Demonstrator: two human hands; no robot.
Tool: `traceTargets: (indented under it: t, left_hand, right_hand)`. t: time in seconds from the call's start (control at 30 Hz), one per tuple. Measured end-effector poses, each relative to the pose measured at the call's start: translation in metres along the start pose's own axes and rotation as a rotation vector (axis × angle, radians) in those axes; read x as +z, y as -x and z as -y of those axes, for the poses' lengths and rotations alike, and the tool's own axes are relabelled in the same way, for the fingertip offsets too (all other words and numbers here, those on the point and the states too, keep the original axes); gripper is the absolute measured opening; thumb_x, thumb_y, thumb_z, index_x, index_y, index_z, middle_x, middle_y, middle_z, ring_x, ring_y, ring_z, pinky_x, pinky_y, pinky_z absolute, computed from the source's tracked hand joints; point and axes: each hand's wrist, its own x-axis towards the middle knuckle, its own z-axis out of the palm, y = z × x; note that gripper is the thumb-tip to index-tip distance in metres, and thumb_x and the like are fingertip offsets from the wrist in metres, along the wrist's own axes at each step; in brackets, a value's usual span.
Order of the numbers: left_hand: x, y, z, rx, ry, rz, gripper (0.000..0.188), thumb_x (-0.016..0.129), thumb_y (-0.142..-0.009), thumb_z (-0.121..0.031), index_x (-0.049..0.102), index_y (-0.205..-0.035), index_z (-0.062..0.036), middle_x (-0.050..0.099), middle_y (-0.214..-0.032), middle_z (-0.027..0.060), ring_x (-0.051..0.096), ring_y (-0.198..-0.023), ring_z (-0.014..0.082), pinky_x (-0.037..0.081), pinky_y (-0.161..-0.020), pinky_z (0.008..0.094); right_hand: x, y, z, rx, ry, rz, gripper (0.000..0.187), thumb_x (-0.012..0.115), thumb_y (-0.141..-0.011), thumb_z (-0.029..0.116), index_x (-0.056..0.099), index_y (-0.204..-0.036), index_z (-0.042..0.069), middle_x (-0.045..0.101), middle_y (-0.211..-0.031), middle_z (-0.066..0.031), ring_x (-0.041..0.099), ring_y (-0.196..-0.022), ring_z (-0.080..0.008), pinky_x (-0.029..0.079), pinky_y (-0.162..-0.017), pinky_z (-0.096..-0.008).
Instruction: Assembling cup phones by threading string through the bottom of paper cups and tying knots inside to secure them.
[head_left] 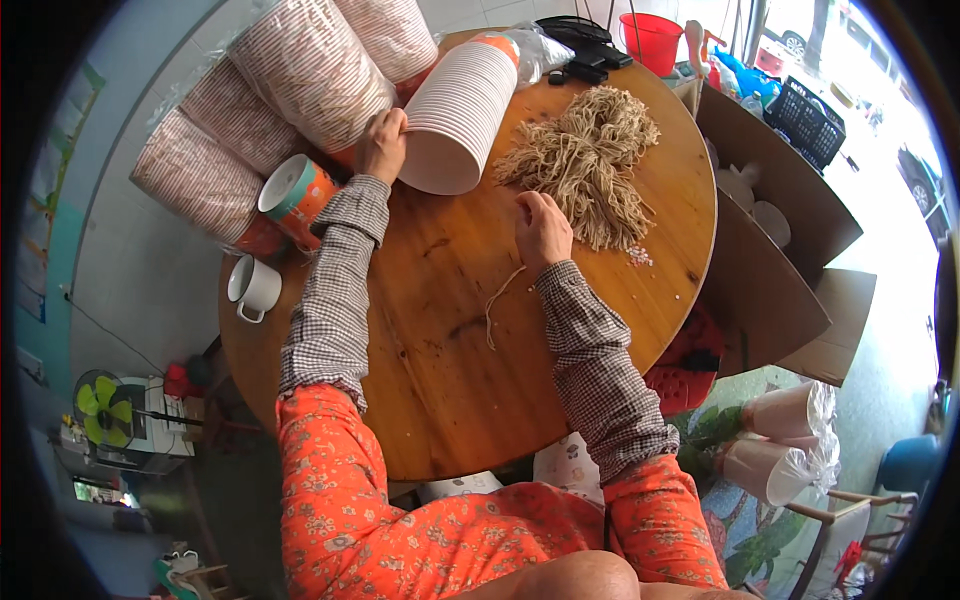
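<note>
A long nested stack of white paper tubs (462,105) lies on its side on the round wooden table, its open mouth toward me. My left hand (382,148) is closed at the left rim of the nearest tub, thumb and fingertips against the edge. Right of the stack lies a loose heap of beige strings (592,165). Beside that heap's near left side, my right hand (543,232) has its fingers curled together; whatever they pinch is hidden. One single string (490,312) trails on the wood just below the right hand.
Wrapped tub stacks (310,75) crowd the table's left back edge. An orange and teal tub (300,195) and a white mug (255,288) stand near them. Small white bits (640,256) lie by the strings. Open cardboard boxes (765,290) and a red bucket (650,42) are beyond the table.
</note>
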Motion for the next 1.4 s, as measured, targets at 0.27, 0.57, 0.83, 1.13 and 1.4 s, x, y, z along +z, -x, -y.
traceTargets:
  t: [0.27,0.57,0.83,1.13,1.4]
  left_hand:
    - [-0.005,-0.002,0.016,0.013,0.008,0.062,0.015,0.061,-0.078,-0.002,0.053,-0.088,-0.0101,0.060,-0.086,0.0086,0.060,-0.082,0.0330,0.047,-0.067,0.0453]
    - [-0.039,0.016,0.022,0.014,0.062,0.118,0.021,0.058,-0.086,-0.008,0.066,-0.105,-0.0135,0.060,-0.092,0.0099,0.061,-0.088,0.0332,0.050,-0.073,0.0431]
    - [-0.157,0.082,-0.009,-0.164,0.124,0.094,0.028,0.059,-0.082,-0.003,0.061,-0.109,0.0011,0.060,-0.092,0.0142,0.062,-0.079,0.0300,0.049,-0.068,0.0364]
    - [-0.204,0.228,-0.018,-0.801,0.661,0.021,0.036,0.057,-0.087,-0.006,0.056,-0.123,0.0013,0.060,-0.103,0.0048,0.056,-0.080,0.0095,0.047,-0.072,0.0249]
    - [-0.183,0.230,-0.178,-0.722,1.028,-0.101,0.024,0.054,-0.096,-0.008,0.054,-0.118,0.0004,0.061,-0.106,0.0070,0.061,-0.087,0.0111,0.051,-0.075,0.0235]
  right_hand:
    - [-0.006,-0.002,0.001,0.061,0.020,0.025,0.016,0.056,-0.089,0.016,0.061,-0.102,0.007,0.062,-0.099,-0.0108,0.061,-0.092,-0.0305,0.049,-0.079,-0.0388]
    - [-0.013,-0.016,-0.003,0.106,0.039,-0.090,0.016,0.058,-0.089,0.013,0.062,-0.103,0.008,0.062,-0.102,-0.0105,0.062,-0.091,-0.0266,0.050,-0.081,-0.0368]
    - [-0.051,-0.061,-0.055,0.076,0.505,-0.315,0.018,0.059,-0.088,0.022,0.069,-0.098,0.011,0.063,-0.107,-0.0066,0.054,-0.102,-0.0240,0.042,-0.089,-0.0375]
    - [-0.039,-0.063,-0.047,0.081,0.553,-0.128,0.018,0.059,-0.086,0.023,0.069,-0.085,0.008,0.063,-0.096,-0.0084,0.058,-0.093,-0.0249,0.044,-0.083,-0.0383]
    - [0.021,0.029,0.076,0.172,-0.697,0.511,0.015,0.067,-0.085,0.011,0.065,-0.095,0.000,0.067,-0.074,-0.0072,0.063,-0.058,-0.0141,0.049,-0.051,-0.0262]
